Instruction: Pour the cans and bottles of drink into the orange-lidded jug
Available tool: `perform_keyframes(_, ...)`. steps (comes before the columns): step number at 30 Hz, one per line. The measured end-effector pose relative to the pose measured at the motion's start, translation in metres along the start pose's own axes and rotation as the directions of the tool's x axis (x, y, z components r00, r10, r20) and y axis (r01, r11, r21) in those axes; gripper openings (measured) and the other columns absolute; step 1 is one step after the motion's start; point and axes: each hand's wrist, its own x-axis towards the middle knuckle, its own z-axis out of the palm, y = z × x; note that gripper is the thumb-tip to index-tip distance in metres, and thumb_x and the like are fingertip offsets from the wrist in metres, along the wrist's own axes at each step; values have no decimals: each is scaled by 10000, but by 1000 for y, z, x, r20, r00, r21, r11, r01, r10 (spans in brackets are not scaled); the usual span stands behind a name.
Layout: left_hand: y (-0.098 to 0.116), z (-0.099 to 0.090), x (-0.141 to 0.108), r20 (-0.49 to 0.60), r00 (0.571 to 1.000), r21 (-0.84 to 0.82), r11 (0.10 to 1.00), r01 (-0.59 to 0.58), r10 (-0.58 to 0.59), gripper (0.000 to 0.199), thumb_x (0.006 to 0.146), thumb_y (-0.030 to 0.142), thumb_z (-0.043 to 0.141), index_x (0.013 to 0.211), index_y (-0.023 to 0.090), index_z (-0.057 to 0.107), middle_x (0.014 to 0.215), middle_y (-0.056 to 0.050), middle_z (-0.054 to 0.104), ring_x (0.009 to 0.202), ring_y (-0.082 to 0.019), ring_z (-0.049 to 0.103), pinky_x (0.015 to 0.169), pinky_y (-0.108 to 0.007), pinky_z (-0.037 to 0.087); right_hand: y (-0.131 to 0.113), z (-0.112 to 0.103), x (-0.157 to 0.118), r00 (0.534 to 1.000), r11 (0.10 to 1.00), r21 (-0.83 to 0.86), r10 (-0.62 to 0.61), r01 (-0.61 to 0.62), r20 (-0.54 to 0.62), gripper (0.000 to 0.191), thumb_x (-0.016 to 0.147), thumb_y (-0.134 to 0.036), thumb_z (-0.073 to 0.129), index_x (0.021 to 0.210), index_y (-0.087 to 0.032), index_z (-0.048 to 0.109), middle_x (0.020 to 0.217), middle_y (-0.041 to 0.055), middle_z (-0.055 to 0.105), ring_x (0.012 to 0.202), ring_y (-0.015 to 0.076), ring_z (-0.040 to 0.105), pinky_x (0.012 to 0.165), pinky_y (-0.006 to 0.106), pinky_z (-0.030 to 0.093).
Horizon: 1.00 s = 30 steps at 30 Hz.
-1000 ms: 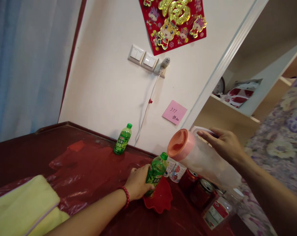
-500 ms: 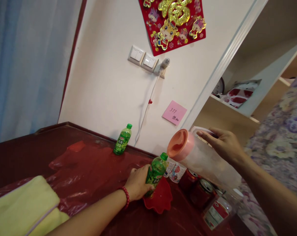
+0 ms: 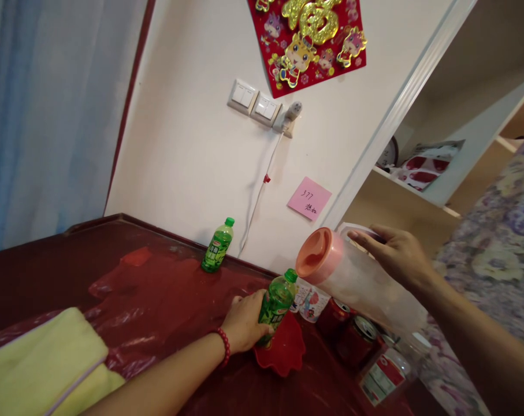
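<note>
My left hand [image 3: 244,323], with a red bead bracelet at the wrist, is wrapped round a green-capped bottle [image 3: 277,303] with a green label. The bottle leans slightly right, over a red scalloped dish [image 3: 285,349]. My right hand [image 3: 394,251] grips the handle of a translucent pitcher [image 3: 370,283] with a pink-orange lid [image 3: 318,254]. The pitcher is tilted, its lid end toward the left, close to the bottle's cap. A second green bottle [image 3: 217,247] stands upright near the wall.
Paper cups [image 3: 311,303], red cans [image 3: 355,341] and a clear labelled jar [image 3: 385,375] stand at the right under the pitcher. A yellow cloth [image 3: 49,364] lies at the left on the dark red table [image 3: 23,289]. A white cord [image 3: 256,205] hangs down the wall.
The whole view has shifted very slightly. Both hands keep their holds, and the bottle and pitcher stay in nearly the same places.
</note>
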Motion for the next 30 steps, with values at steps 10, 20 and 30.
perform_keyframes(10,-2,2,-1,-7,1000,3,1000,-10,10,590,715,319,791,1243,264,534,1292,-31,692,1205,-309,627,1032,-441,407,4,1,2,1000,1000,-3,0,0,1,659,769,-848,568,685,-196,617,558,-27,429,552,143,406,508,279,280)
perform_keyframes(20,0,0,-1,-2,1000,20,1000,-5,5,581,728,330,787,1248,256,538,1278,-36,698,1198,-314,629,1025,-448,413,9,0,3,1000,1000,9,9,-9,-4,681,766,-870,572,741,-195,659,555,-25,429,545,142,395,486,276,263)
perform_keyframes(30,0,1,-1,-4,1000,20,1000,-2,2,553,729,338,788,1221,266,545,1289,-40,693,1204,-306,627,1019,-423,419,7,0,1,1000,1000,20,21,-21,1,670,776,-852,573,771,-191,681,564,-20,428,548,144,388,490,278,270)
